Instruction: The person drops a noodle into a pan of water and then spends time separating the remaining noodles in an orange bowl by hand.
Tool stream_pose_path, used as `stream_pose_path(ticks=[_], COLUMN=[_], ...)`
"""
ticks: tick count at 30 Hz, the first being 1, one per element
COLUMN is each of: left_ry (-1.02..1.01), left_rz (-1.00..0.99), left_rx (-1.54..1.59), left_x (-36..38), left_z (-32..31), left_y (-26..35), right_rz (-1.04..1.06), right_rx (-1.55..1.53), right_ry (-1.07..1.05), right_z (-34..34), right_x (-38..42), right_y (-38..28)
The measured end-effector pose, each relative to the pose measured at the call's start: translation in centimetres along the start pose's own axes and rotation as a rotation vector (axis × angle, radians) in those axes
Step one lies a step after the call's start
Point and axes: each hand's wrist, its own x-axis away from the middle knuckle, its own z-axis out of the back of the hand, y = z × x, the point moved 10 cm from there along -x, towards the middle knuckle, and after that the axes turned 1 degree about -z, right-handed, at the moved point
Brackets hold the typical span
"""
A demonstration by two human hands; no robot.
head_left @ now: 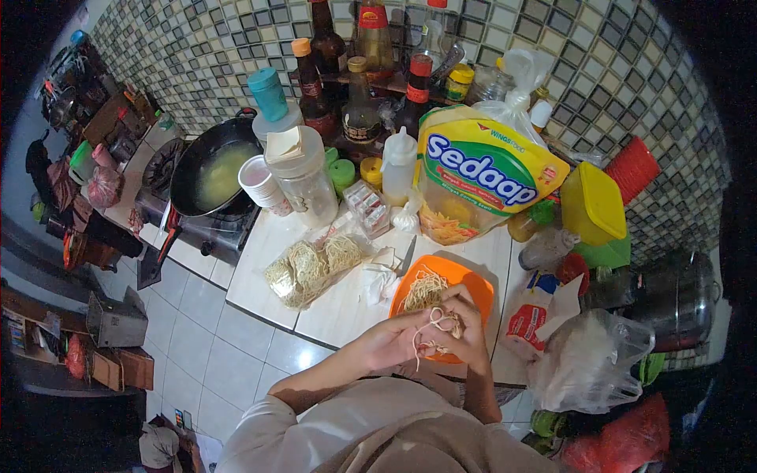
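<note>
An orange bowl (482, 276) stands near the counter's front edge, with a heap of pale noodles (426, 290) inside. My left hand (392, 339) is at the bowl's near left side, fingers closed on noodles, and one long strand hangs from them. Against it, over the bowl, my right hand (464, 325) has its fingers bent around a clump of the same noodles. Part of that clump is hidden by the fingers. To the left lies a clear plastic pack of dried noodle cakes (311, 268). A crumpled white tissue (381, 285) is next to the bowl.
A wok (206, 177) holding yellowish liquid sits on the stove at left. Behind the bowl stand a Sedaap pouch (481, 177), a squeeze bottle (399, 165) and several sauce bottles. Right are a plastic bag (591, 359), a yellow container (591, 203) and a dark pot (674, 299).
</note>
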Motion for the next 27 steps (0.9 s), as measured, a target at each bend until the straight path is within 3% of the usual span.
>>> stream_pose_path(ticks=[3,5,9,15,17,20,27], left_ry=[0.044,0.004,-0.064,-0.171,-0.295,-0.212,-0.217], left_rz=[0.054,0.117,0.198,0.272,0.384,0.412,0.418], left_rx=[-0.002,0.022,0.078,0.124,0.265,0.1,0.166], left_x=[0.2,0.3,0.4,0.6,1.2,1.9,1.6], left_z=[0.7,0.2,-0.7,-1.6,-2.3,-1.8,-2.5], left_y=[-0.6,-1.3,-2.3,-3.2,-4.2,-4.7,-4.6], right_rz=[0.0,-0.018,-0.13,-0.056,0.051,0.048,0.056], right_rx=[-0.101,-0.323,-0.358,-0.418,-0.37,-0.368,-0.472], right_ry=[-0.063,-0.114,-0.184,-0.291,-0.456,-0.543,-0.476], right_z=[0.0,-0.1,-0.4,-1.0,-1.7,-2.3,-2.3], right_x=[0.3,0.6,0.8,0.5,1.0,1.5,1.1], right_y=[1.2,2.2,2.4,0.4,-0.4,-1.1,-0.9])
